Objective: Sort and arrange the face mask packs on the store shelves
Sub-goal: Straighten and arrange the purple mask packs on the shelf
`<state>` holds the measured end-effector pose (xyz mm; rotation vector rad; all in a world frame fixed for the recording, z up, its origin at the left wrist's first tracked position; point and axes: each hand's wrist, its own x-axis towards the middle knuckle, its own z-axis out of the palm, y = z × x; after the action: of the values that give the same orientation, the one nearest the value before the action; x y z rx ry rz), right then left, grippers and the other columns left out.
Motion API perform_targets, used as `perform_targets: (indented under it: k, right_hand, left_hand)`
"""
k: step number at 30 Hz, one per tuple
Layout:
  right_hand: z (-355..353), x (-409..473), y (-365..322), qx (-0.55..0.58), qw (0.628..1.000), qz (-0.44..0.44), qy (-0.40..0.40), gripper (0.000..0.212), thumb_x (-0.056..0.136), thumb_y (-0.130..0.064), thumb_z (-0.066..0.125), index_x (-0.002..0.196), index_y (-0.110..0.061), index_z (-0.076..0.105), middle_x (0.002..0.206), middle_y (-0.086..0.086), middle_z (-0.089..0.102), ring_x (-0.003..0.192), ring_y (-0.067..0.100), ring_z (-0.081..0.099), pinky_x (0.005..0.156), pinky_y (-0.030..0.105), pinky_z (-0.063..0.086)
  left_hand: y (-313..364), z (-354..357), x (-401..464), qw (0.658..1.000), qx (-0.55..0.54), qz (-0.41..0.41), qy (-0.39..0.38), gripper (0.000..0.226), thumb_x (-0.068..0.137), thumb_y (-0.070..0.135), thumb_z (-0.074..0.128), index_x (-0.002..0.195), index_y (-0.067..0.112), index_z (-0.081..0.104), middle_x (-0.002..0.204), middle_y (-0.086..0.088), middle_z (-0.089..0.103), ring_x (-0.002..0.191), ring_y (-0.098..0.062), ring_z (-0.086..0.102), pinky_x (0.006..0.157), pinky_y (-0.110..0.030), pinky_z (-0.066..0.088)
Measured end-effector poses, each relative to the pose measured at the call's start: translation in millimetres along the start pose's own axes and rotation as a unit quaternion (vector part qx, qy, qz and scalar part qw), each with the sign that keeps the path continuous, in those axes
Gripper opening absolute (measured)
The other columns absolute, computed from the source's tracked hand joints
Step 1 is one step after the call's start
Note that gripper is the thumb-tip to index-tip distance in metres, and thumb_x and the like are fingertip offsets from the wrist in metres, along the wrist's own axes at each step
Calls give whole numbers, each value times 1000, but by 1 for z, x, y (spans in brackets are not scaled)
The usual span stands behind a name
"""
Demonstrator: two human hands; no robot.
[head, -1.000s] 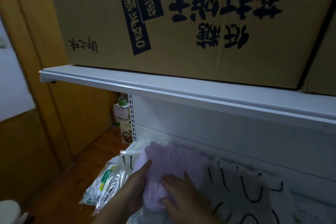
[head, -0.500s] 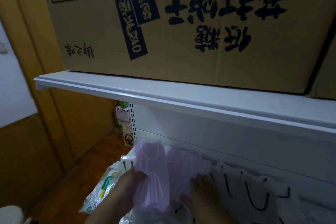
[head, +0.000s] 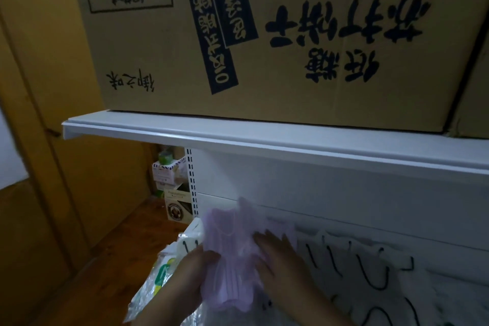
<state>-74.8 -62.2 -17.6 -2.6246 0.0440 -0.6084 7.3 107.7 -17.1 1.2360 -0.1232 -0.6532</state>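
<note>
Both hands work on a bundle of lilac masks at the left end of the lower shelf, under the white shelf that carries a big carton. The left hand grips the bundle's left edge, thumb on top and fingers apparently curled beneath, though those fingers are hidden. The right hand lies flat on the bundle's right half, fingers straight and slightly spread, pressing it down. That split looks deliberate: one hand fixes the soft stack while the other flattens and squares it so it sits neatly against the back panel. To the right, white masks with black ear loops stand in a row along the same shelf, touching or nearly touching the lilac ones, which suggests colours are being grouped side by side. Left of the bundle, clear packs with green print hang off the shelf end, seemingly unsorted. Small boxes sit on the floor behind the shelf upright. The dim light blurs the packs' finer detail.
</note>
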Motion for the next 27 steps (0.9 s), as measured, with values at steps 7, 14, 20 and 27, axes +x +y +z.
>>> perform_targets:
  k: [7,14,20,27]
  right_hand:
    - [5,-46,-29,-7,989,57,-140,62,98,-36,42,152,-27,13,158,-15,-8,147,8,-7,119,29,-3]
    - [-43,-139,-15,309,809,491,92,75,89,-36,64,150,-15,25,151,4,36,133,19,44,106,27,36]
    - [-93,-212,4,467,718,477,197,22,86,0,64,106,-10,65,97,11,73,78,26,67,69,34,53]
    - [-163,-309,55,315,795,466,227,29,79,4,68,106,-7,66,97,5,70,87,7,61,76,20,46]
  left_hand:
    - [-22,19,-6,993,-40,-67,-91,41,88,21,52,119,-4,64,112,-27,67,96,-38,68,74,-38,58]
    - [-63,99,-22,988,20,-102,-113,27,89,20,57,99,-2,67,86,-23,73,81,-35,70,69,-41,53]
    - [-100,177,-53,951,45,-168,-257,41,94,27,48,102,-9,66,84,-26,71,73,-33,69,66,-36,45]
    - [-144,291,-123,901,84,-161,-395,79,83,63,36,127,-2,36,100,-14,36,92,-27,36,96,-38,26]
